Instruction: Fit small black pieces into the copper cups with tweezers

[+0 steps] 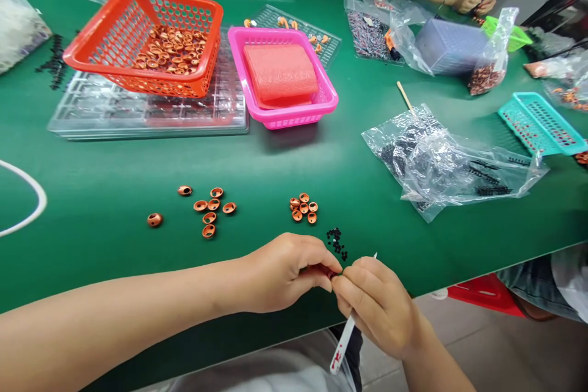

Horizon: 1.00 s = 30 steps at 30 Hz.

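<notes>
My left hand [298, 269] is closed in a pinch, thumb and forefinger on a small copper-coloured piece [331, 275] that the fingers mostly cover. Right against it, my right hand [379, 303] is closed around a slim white tool [343, 343]. The tool's flat, red-marked end points down and its thin tip shows above the knuckles; the fingers hide its middle. Fingertips of both hands meet at the small piece. Just beyond lie tiny black parts [337, 240] and a cluster of hollow copper-coloured cups [303, 208]. More such cups [214, 204] are spread farther left.
An orange basket [96, 43] of copper-coloured pieces stands on clear trays [147, 128]. Beside it is a pink basket [280, 119] with red foam [280, 70]. Plastic bags [441, 159] and a turquoise basket [542, 125] lie right. Another person's hands [475, 3] work at the far right.
</notes>
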Each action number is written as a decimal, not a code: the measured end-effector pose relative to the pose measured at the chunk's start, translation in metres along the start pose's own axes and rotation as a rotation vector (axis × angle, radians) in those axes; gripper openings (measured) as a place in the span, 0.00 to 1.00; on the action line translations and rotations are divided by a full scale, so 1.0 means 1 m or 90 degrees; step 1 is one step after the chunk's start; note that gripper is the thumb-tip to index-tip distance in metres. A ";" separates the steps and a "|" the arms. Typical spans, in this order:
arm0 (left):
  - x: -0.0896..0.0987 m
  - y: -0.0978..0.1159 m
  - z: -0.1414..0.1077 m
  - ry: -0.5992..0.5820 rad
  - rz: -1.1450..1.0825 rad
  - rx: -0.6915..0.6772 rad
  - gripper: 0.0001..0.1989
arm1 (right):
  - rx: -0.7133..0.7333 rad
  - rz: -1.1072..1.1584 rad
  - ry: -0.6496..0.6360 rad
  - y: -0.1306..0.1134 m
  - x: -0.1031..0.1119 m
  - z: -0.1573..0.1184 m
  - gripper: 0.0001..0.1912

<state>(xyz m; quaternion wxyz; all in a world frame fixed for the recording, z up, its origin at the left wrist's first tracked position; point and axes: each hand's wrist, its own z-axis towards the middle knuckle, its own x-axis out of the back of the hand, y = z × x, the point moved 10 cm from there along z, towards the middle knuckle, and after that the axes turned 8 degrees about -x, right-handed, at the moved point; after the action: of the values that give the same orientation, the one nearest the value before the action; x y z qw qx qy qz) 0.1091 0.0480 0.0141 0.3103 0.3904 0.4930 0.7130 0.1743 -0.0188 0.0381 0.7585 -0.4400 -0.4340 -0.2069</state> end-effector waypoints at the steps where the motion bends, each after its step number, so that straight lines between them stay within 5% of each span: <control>1: 0.002 -0.002 0.001 0.007 -0.025 0.017 0.07 | -0.006 0.013 0.037 0.001 0.005 -0.002 0.11; 6: -0.001 -0.015 0.001 0.001 -0.189 0.131 0.06 | -0.109 0.112 0.228 0.013 0.027 -0.016 0.18; 10: -0.002 -0.020 -0.001 -0.002 -0.231 0.176 0.06 | -0.146 0.127 0.270 0.016 0.031 -0.021 0.21; 22: 0.002 0.001 0.004 -0.015 -0.038 0.022 0.07 | -0.031 0.028 0.092 0.003 0.004 -0.014 0.17; 30: -0.002 0.004 0.002 -0.032 0.004 -0.013 0.07 | 0.006 0.027 0.045 0.001 -0.004 -0.018 0.18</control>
<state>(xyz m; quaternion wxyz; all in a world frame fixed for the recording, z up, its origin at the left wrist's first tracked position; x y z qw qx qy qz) 0.1116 0.0459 0.0173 0.3246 0.4067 0.4767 0.7085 0.1817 -0.0336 0.0299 0.7799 -0.4379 -0.3982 -0.2038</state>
